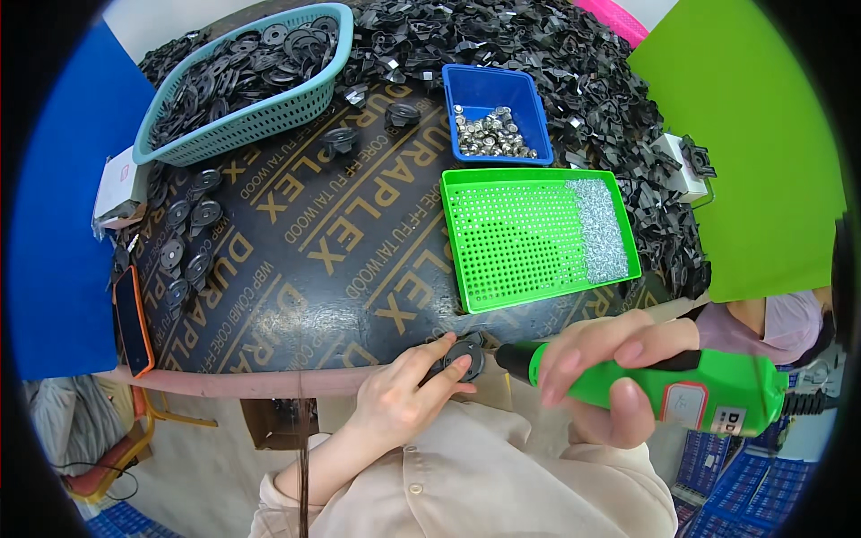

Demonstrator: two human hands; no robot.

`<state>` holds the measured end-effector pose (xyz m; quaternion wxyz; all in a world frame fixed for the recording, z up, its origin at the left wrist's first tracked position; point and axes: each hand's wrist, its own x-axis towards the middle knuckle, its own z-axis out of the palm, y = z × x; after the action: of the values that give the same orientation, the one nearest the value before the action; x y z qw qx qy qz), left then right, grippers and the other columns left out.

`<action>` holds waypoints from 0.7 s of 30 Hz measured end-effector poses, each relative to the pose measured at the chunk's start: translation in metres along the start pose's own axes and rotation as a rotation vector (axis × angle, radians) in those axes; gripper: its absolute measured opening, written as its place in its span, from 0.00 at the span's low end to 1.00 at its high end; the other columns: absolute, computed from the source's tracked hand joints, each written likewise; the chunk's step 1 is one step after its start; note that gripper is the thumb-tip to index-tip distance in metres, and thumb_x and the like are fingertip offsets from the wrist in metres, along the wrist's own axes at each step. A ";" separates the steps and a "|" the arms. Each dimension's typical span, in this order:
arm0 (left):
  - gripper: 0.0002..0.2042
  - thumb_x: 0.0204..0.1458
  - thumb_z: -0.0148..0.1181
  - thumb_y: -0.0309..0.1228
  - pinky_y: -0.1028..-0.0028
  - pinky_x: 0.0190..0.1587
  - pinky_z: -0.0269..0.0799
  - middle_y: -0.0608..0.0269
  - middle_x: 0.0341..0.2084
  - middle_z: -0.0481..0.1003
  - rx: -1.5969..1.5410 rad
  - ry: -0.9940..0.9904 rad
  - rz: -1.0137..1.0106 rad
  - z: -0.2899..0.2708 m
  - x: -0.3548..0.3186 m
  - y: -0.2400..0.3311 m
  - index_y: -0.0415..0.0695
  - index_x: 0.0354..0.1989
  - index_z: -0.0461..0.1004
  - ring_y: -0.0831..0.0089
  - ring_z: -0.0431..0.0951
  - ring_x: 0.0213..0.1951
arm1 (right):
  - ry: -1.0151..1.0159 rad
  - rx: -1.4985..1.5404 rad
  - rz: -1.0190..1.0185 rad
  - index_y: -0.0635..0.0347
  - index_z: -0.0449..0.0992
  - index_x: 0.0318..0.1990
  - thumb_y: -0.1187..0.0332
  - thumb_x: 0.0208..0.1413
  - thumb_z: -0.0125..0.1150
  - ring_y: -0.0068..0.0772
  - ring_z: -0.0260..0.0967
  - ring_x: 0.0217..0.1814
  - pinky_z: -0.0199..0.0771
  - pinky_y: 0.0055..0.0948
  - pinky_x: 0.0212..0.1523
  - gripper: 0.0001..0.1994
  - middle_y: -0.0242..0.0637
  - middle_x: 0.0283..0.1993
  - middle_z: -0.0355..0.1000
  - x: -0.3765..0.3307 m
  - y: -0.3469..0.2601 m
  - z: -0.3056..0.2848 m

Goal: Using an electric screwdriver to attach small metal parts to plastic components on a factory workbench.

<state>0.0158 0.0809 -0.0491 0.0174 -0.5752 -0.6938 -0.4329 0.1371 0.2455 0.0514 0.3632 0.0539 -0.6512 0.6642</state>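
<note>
At the table's near edge my left hand (408, 390) grips a round black plastic part (466, 359), with fingers pressed on its top and side. My right hand (610, 372) is wrapped round a green electric screwdriver (728, 384) lying nearly level. Its dark tip points left at the black part; whether it touches is hard to tell. Just beyond my hands lies a green perforated tray (516, 251), with many small silvery screws (599, 231) gathered at its right end. Behind the tray stands a blue bin (493, 85) holding small round metal pieces (493, 133).
A teal basket (247, 121) of black discs stands far left. Black clips (538, 36) are heaped along the back and right. Several assembled black parts (179, 238) and an orange-edged phone (133, 321) lie left. Blue (67, 224) and green (744, 143) panels flank the table. Another person (771, 327) sits right.
</note>
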 end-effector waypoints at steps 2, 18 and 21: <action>0.20 0.32 0.76 0.32 0.72 0.31 0.78 0.51 0.40 0.79 0.017 0.000 -0.007 0.000 0.000 0.000 0.43 0.38 0.81 0.62 0.81 0.33 | -0.035 -0.031 -0.045 0.64 0.59 0.47 0.77 0.59 0.53 0.40 0.74 0.26 0.78 0.37 0.29 0.12 0.54 0.38 0.72 0.006 0.007 0.003; 0.21 0.29 0.77 0.30 0.72 0.33 0.79 0.50 0.38 0.79 0.006 0.043 0.019 0.002 0.001 0.001 0.43 0.37 0.81 0.62 0.82 0.34 | 0.449 -0.546 -0.404 0.67 0.66 0.45 0.75 0.57 0.54 0.36 0.73 0.20 0.75 0.31 0.28 0.10 0.61 0.38 0.75 0.065 0.049 -0.072; 0.18 0.35 0.76 0.32 0.76 0.30 0.79 0.55 0.41 0.78 0.042 0.049 0.040 0.003 -0.002 -0.004 0.45 0.38 0.80 0.67 0.82 0.34 | 0.440 -0.203 -0.244 0.73 0.66 0.41 0.76 0.55 0.55 0.35 0.71 0.16 0.76 0.32 0.31 0.09 0.55 0.31 0.76 0.085 0.056 -0.055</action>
<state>0.0146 0.0815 -0.0541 0.0552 -0.5777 -0.6904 -0.4320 0.0663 0.3362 0.0438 0.5768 -0.0501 -0.6086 0.5426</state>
